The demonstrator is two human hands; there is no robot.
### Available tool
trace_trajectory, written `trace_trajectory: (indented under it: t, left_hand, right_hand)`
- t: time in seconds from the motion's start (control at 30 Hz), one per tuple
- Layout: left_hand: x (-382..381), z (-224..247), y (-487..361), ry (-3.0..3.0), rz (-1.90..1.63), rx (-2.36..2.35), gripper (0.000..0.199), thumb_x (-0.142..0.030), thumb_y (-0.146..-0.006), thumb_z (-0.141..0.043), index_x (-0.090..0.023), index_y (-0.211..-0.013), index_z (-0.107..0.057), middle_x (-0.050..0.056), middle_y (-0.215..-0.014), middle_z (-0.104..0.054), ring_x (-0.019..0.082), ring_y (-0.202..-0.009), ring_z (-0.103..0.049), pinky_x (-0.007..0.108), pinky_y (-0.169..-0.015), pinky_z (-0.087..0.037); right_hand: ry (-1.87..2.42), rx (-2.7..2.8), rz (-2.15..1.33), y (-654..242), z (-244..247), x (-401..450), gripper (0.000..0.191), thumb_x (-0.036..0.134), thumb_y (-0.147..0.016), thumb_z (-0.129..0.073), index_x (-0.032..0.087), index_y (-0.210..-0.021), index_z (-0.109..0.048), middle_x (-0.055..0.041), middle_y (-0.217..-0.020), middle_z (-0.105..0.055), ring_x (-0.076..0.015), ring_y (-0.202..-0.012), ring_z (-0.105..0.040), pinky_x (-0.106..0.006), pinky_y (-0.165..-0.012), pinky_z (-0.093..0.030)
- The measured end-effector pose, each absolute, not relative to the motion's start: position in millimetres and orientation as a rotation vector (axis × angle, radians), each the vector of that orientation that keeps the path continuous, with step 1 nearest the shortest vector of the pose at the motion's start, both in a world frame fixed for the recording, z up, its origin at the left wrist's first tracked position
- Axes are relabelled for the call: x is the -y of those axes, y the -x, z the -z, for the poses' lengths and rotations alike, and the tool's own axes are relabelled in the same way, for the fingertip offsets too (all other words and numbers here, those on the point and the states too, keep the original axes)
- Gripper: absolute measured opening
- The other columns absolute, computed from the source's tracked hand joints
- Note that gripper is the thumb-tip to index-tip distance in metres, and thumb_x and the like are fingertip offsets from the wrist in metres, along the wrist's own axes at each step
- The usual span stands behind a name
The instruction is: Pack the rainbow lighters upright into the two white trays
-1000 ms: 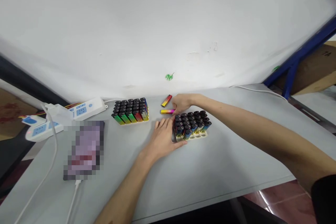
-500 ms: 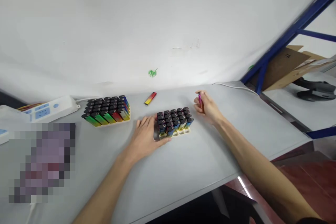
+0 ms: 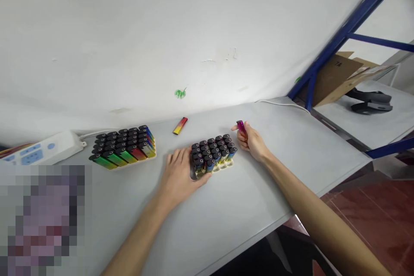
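My right hand [image 3: 250,140] holds a purple-red lighter [image 3: 241,128] above the grey table, just right of a cream tray [image 3: 226,165]. That tray carries rows of upright lighters [image 3: 210,164] with black tops, and a few bare slots show along its front edge. My left hand [image 3: 181,172] grips the tray's left end, thumb along the front and fingers at the back left side. Behind it, a single red-yellow lighter [image 3: 180,125] lies flat. A second batch of lighters [image 3: 124,146], with green, red and yellow bodies, stands in another tray to the left.
A white power strip [image 3: 48,146] lies at the back left, near a blurred-out patch [image 3: 48,215]. The white wall [image 3: 145,51] closes off the back. Right of the table stand a blue metal frame [image 3: 310,82], a cardboard box [image 3: 336,75] and a black device [image 3: 371,101].
My right hand has turned the lighter so more of its body and top shows. The left hand stays on the tray. The whole view has shifted slightly.
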State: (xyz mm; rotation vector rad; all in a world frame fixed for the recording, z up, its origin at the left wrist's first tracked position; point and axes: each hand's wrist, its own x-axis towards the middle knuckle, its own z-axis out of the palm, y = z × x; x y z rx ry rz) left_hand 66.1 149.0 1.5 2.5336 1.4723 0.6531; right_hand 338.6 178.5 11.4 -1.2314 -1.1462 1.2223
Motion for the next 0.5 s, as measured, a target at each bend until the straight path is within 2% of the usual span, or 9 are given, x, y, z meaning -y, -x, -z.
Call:
trace_trajectory:
  t: [0.07, 0.13, 0.23, 0.3, 0.4, 0.5]
  left_hand:
    - [-148.2, -2.1, -65.6, -2.530, -0.658, -1.460, 0.071, -0.059, -0.080, -0.062, -0.015, -0.132, -0.044, 0.014, -0.118, -0.061, 0.033, -0.111, -0.053, 0.048, -0.094, -0.040]
    - [-147.3, -2.8, -65.1, -2.516, -0.668, -1.447, 0.073, -0.059, -0.080, -0.063, -0.017, -0.136, -0.042, 0.013, -0.120, -0.061, 0.033, -0.111, -0.053, 0.048, -0.094, -0.040]
    - [-146.3, -3.7, -64.3, -2.502, -0.670, -1.437, 0.075, -0.060, -0.080, -0.063, -0.018, -0.138, -0.041, 0.013, -0.120, -0.061, 0.033, -0.112, -0.053, 0.048, -0.095, -0.040]
    - [-146.0, -4.0, -63.9, -2.504, -0.654, -1.434, 0.076, -0.062, -0.080, -0.062, -0.017, -0.137, -0.041, 0.013, -0.120, -0.061, 0.033, -0.112, -0.053, 0.049, -0.096, -0.040]
    - [-145.7, -4.9, -63.8, -2.514, -0.627, -1.449, 0.073, -0.062, -0.080, -0.062, -0.017, -0.135, -0.043, 0.013, -0.120, -0.061, 0.034, -0.113, -0.053, 0.050, -0.097, -0.039]
    - [-144.8, -7.7, -64.4, -2.530, -0.608, -1.469, 0.070, -0.058, -0.081, -0.064, -0.017, -0.134, -0.043, 0.013, -0.120, -0.060, 0.033, -0.113, -0.052, 0.050, -0.097, -0.040]
  right_hand:
    - [1.244, 1.164, -1.196, -338.7, -11.4, -179.1, 0.043, 0.067, -0.089, -0.049, 0.024, -0.090, -0.048, 0.0059, -0.066, -0.042, -0.0089, -0.047, -0.040, -0.021, -0.040, -0.030]
    - [1.243, 1.158, -1.184, -338.9, -11.7, -178.8, 0.041, 0.064, -0.086, -0.058, 0.026, -0.090, -0.042, 0.0064, -0.068, -0.047, -0.0097, -0.048, -0.043, -0.021, -0.041, -0.031]
    - [1.188, 1.063, -1.218, -339.3, -11.1, -178.2, 0.041, 0.065, -0.087, -0.054, 0.026, -0.088, -0.042, 0.0089, -0.060, -0.035, -0.0076, -0.042, -0.027, -0.020, -0.041, -0.019]
    - [1.178, 1.011, -1.230, -339.3, -9.3, -178.6, 0.047, 0.068, -0.090, -0.044, 0.023, -0.076, -0.043, 0.0085, -0.056, -0.024, -0.0080, -0.042, -0.017, -0.023, -0.042, -0.014]
    - [1.235, 0.992, -1.223, -338.9, -5.5, -180.3, 0.052, 0.064, -0.091, -0.037, 0.023, -0.058, -0.033, 0.0071, -0.051, -0.018, -0.0093, -0.043, -0.013, -0.027, -0.043, -0.012]
    - [1.255, 0.996, -1.236, -339.5, -3.4, -182.3, 0.050, 0.056, -0.092, -0.036, 0.024, -0.054, -0.030, 0.0060, -0.049, -0.018, -0.0096, -0.042, -0.013, -0.027, -0.043, -0.011]
